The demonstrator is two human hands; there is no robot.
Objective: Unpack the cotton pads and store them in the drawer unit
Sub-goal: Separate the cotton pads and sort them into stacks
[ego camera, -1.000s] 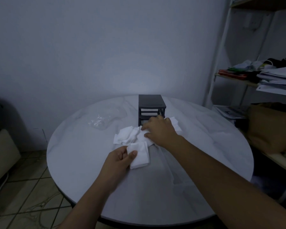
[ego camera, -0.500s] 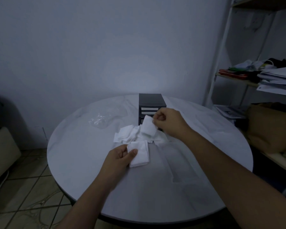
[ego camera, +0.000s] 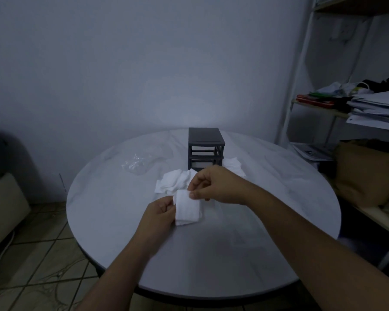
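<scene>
A small dark drawer unit point(ego camera: 206, 143) stands at the back of the round white table point(ego camera: 112, 221). Loose white cotton pads point(ego camera: 174, 181) lie in a heap in front of it, and more pads point(ego camera: 234, 164) lie at its right. My left hand point(ego camera: 158, 215) holds a stack of cotton pads point(ego camera: 188, 208) by its left edge, above the table. My right hand point(ego camera: 211, 185) pinches a pad against the top of that stack with thumb and forefinger. The lower drawer front looks pale; whether it is pulled out is unclear.
An empty clear plastic bag point(ego camera: 134, 164) lies at the table's back left. A white shelf rack point(ego camera: 301, 70) with stacked papers point(ego camera: 377, 108) and a brown bag point(ego camera: 368, 171) stands at the right. Tiled floor with a cable lies at the left.
My right hand picked a single pad from the heap near the drawer unit and carried it back onto the stack in my left hand. The left hand rose slightly.
</scene>
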